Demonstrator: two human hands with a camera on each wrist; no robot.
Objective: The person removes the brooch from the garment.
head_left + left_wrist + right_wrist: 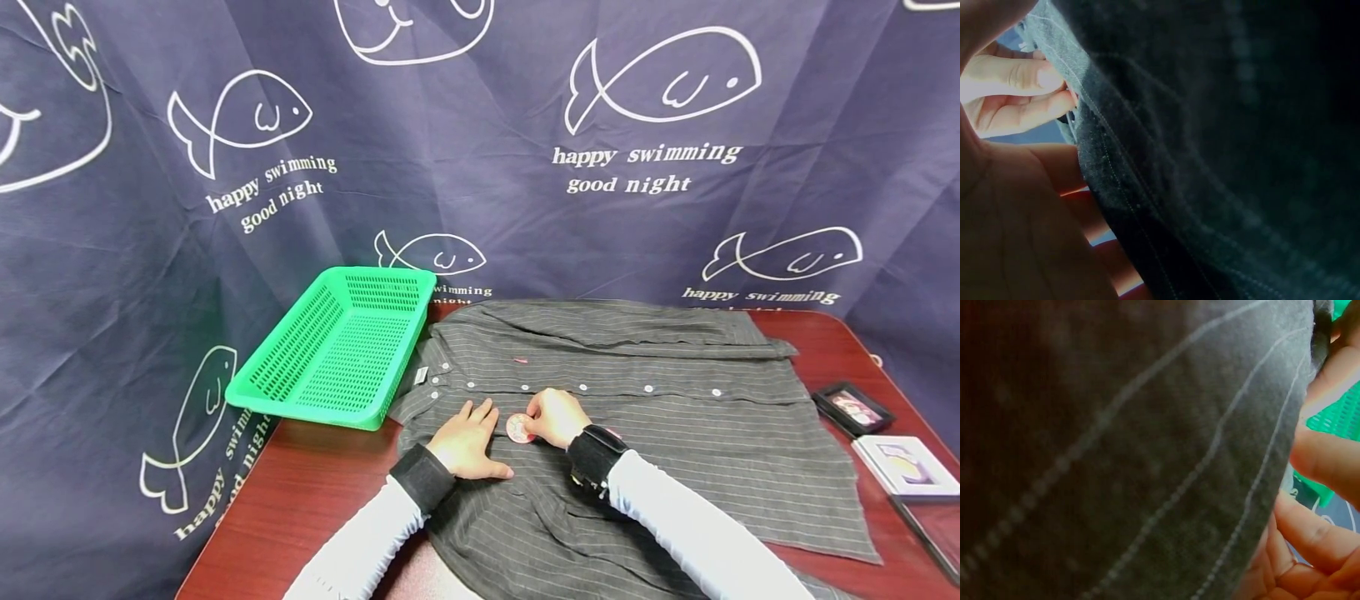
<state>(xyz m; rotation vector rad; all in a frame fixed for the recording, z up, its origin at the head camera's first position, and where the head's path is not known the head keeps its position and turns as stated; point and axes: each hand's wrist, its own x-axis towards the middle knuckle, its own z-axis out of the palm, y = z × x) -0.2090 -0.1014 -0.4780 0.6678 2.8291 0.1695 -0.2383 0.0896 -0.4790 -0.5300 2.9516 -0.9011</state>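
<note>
A dark grey pinstriped button-up shirt (720, 450) lies spread over the table, collar to the left. My left hand (467, 442) rests flat on its upper front, fingers spread, with the thumb pointing right. Between my hands is a small round red-and-white badge (517, 428) on the shirt. My right hand (557, 417) pinches its right edge with curled fingers. In the left wrist view, shirt cloth (1166, 156) fills most of the picture beside the left palm (1016, 219). Cloth (1147, 450) likewise covers much of the right wrist view, next to fingers (1322, 531).
A green perforated plastic basket (381, 398) stands left of the collar. At the right table edge lie a black picture frame (853, 408) and a white picture frame (909, 467). Behind the reddish-brown table (300, 492) hangs a navy curtain (510, 150) with fish prints.
</note>
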